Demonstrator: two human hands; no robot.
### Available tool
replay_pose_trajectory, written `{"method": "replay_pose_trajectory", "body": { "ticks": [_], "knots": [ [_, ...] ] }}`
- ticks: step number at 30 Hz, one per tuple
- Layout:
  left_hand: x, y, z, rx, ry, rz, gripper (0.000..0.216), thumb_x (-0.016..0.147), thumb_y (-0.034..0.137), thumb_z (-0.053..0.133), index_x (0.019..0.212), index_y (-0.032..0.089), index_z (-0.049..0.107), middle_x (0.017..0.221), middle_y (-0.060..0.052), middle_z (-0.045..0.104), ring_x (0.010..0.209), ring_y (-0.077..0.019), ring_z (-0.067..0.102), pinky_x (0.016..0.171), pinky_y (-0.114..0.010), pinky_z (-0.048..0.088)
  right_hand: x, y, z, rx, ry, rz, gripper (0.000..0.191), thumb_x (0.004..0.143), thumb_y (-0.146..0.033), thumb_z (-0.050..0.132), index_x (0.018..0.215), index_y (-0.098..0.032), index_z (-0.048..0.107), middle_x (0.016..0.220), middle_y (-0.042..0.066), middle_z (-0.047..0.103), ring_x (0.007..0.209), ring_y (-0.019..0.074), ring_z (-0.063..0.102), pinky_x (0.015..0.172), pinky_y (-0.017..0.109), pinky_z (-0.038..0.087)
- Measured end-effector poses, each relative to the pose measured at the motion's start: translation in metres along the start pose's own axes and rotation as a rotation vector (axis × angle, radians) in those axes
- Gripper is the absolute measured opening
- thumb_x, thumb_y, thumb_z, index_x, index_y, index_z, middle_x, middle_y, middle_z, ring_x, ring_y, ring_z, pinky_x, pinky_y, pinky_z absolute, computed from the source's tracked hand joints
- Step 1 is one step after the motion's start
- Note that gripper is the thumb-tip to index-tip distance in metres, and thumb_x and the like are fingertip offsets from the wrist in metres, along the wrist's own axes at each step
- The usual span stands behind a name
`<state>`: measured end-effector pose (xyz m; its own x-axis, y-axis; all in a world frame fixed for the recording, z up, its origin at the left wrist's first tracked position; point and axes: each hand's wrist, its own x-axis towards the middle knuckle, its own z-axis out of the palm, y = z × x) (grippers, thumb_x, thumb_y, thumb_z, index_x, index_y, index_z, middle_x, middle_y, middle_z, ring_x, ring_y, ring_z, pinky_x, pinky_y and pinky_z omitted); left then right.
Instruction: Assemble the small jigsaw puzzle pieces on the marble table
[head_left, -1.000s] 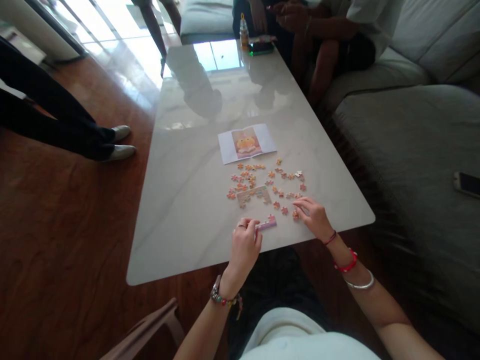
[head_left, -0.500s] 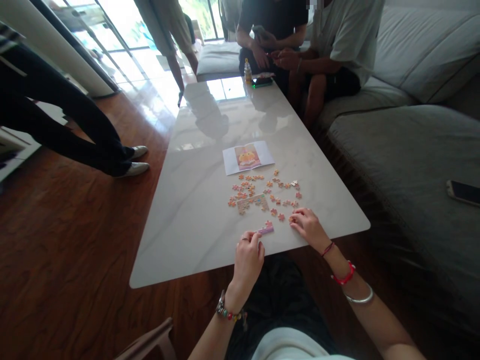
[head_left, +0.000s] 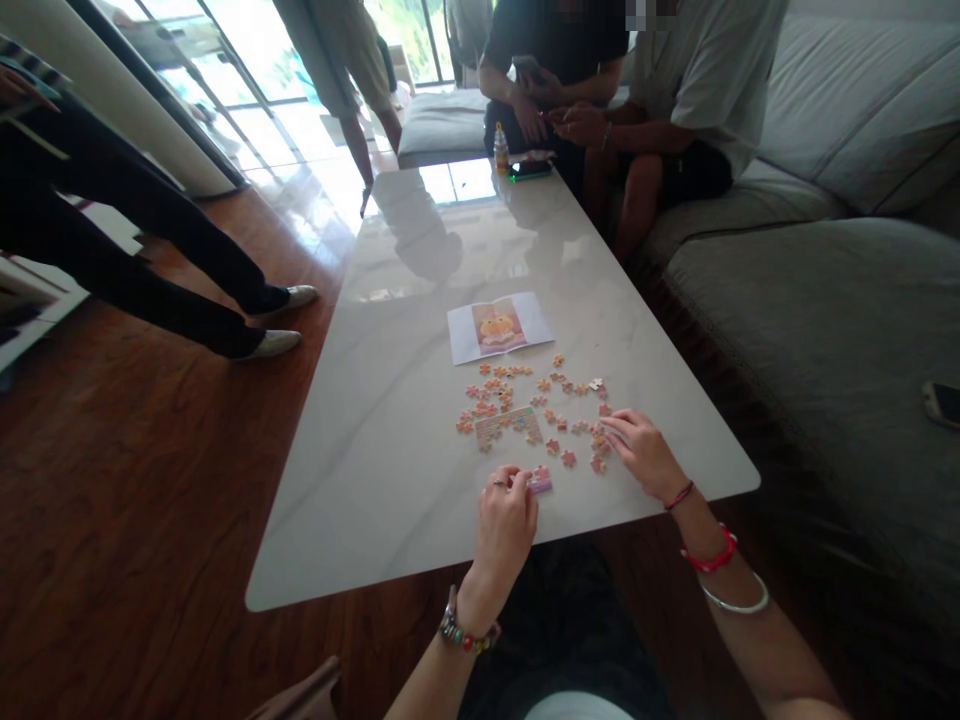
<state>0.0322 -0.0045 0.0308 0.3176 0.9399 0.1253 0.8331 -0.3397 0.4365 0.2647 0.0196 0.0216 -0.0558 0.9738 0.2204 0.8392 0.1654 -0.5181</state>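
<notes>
Several small orange and pink puzzle pieces (head_left: pixel 551 400) lie scattered on the white marble table (head_left: pixel 390 470). A partly joined block of pieces (head_left: pixel 510 427) sits among them. Beyond lies a reference picture (head_left: pixel 499 326) on white paper. My left hand (head_left: pixel 506 525) is closed, pinching a joined pink strip of pieces (head_left: pixel 540 482) near the table's front edge. My right hand (head_left: pixel 645 452) rests on the table at the right of the pile, fingers curled over loose pieces.
A grey sofa (head_left: pixel 825 300) runs along the right, with a phone (head_left: pixel 943 402) on it. Two people sit at the far end by a small bottle (head_left: pixel 500 148) and a phone (head_left: pixel 531 168). Other people's legs (head_left: pixel 187 290) stand on the wooden floor at left.
The camera tilted up, showing more of the room. My left hand slid further over the pink strip. My right hand shifted slightly among the loose pieces.
</notes>
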Motion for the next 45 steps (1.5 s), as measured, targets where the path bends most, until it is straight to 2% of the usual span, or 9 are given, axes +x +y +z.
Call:
{"method": "replay_pose_trajectory", "body": {
  "ticks": [4, 8, 14, 21, 26, 31, 37, 40, 45],
  "knots": [
    [0.015, 0.0, -0.001, -0.002, 0.025, 0.005, 0.019, 0.075, 0.016, 0.043, 0.091, 0.017, 0.052, 0.093, -0.007, 0.05, 0.086, -0.0182, 0.049, 0.075, -0.033, 0.042, 0.007, -0.014, 0.002, 0.051, -0.023, -0.053, 0.023, 0.077, -0.021, 0.047, 0.099, -0.022, 0.056, 0.09, 0.005, 0.053, 0.089, 0.0181, 0.051, 0.081, 0.033, 0.042],
    [0.018, 0.003, -0.002, -0.003, 0.024, 0.007, 0.018, 0.076, 0.017, 0.043, 0.092, 0.017, 0.052, 0.093, -0.007, 0.051, 0.086, -0.0185, 0.049, 0.075, -0.033, 0.042, 0.012, -0.034, 0.02, 0.022, -0.115, -0.094, 0.026, 0.074, -0.025, 0.053, 0.1, -0.021, 0.055, 0.092, 0.006, 0.054, 0.089, 0.0185, 0.049, 0.08, 0.034, 0.04],
    [-0.003, 0.001, -0.002, 0.027, 0.005, -0.024, 0.019, 0.075, 0.015, 0.044, 0.091, 0.018, 0.053, 0.094, -0.007, 0.051, 0.085, -0.0185, 0.05, 0.074, -0.033, 0.042, 0.026, -0.047, 0.042, -0.079, -0.218, -0.089, 0.005, 0.069, -0.02, 0.059, 0.074, -0.018, 0.058, 0.084, 0.006, 0.056, 0.087, 0.0198, 0.049, 0.076, 0.034, 0.036],
    [-0.03, -0.006, -0.005, 0.037, 0.043, -0.051, 0.024, 0.074, 0.012, 0.043, 0.095, 0.019, 0.052, 0.098, -0.007, 0.052, 0.089, -0.0188, 0.051, 0.073, -0.033, 0.042, 0.025, -0.051, 0.034, 0.234, -0.211, 0.02, 0.004, 0.071, -0.02, 0.057, 0.069, -0.018, 0.059, 0.066, 0.001, 0.062, 0.064, 0.0127, 0.055, 0.064, 0.025, 0.041],
    [-0.037, -0.004, -0.004, 0.021, 0.066, -0.045, 0.024, 0.074, 0.012, 0.044, 0.096, 0.018, 0.052, 0.1, -0.008, 0.052, 0.093, -0.0197, 0.05, 0.076, -0.035, 0.043, 0.027, -0.058, 0.03, 0.34, -0.267, 0.11, 0.013, 0.07, -0.018, 0.055, 0.081, -0.019, 0.063, 0.072, 0.002, 0.066, 0.067, 0.0122, 0.059, 0.065, 0.023, 0.043],
    [-0.025, 0.005, -0.002, -0.023, 0.071, 0.009, 0.025, 0.075, 0.012, 0.043, 0.097, 0.019, 0.052, 0.099, -0.007, 0.053, 0.093, -0.0196, 0.05, 0.078, -0.036, 0.042, 0.036, -0.063, 0.029, 0.317, -0.35, 0.124, 0.013, 0.069, -0.023, 0.055, 0.075, -0.018, 0.065, 0.07, 0.002, 0.067, 0.063, 0.0118, 0.059, 0.062, 0.021, 0.042],
    [0.002, -0.002, -0.001, -0.209, 0.08, -0.045, 0.022, 0.077, 0.019, 0.044, 0.098, 0.019, 0.05, 0.099, -0.007, 0.052, 0.087, -0.0159, 0.052, 0.078, -0.032, 0.044, 0.038, -0.06, 0.032, 0.521, -0.49, 0.172, 0.017, 0.069, -0.028, 0.054, 0.073, -0.014, 0.063, 0.067, 0.003, 0.066, 0.055, 0.01, 0.057, 0.052, 0.02, 0.042],
    [0.015, -0.008, 0.0, -0.354, 0.015, -0.078, 0.02, 0.077, 0.023, 0.045, 0.097, 0.019, 0.049, 0.09, -0.004, 0.057, 0.074, -0.0122, 0.055, 0.071, -0.028, 0.046, 0.036, -0.058, 0.035, 0.649, -0.524, 0.201, 0.02, 0.07, -0.029, 0.051, 0.072, -0.012, 0.062, 0.068, 0.005, 0.065, 0.053, 0.0096, 0.056, 0.05, 0.02, 0.043],
    [0.028, -0.01, -0.002, -0.507, -0.105, -0.148, 0.009, 0.077, 0.024, 0.045, 0.079, 0.019, 0.052, 0.072, 0.001, 0.061, 0.063, -0.0091, 0.056, 0.062, -0.022, 0.045, 0.032, -0.057, 0.037, 0.715, -0.494, 0.181, 0.017, 0.071, -0.025, 0.051, 0.076, -0.013, 0.061, 0.07, 0.004, 0.064, 0.058, 0.0105, 0.057, 0.055, 0.022, 0.045]
  ]
}}
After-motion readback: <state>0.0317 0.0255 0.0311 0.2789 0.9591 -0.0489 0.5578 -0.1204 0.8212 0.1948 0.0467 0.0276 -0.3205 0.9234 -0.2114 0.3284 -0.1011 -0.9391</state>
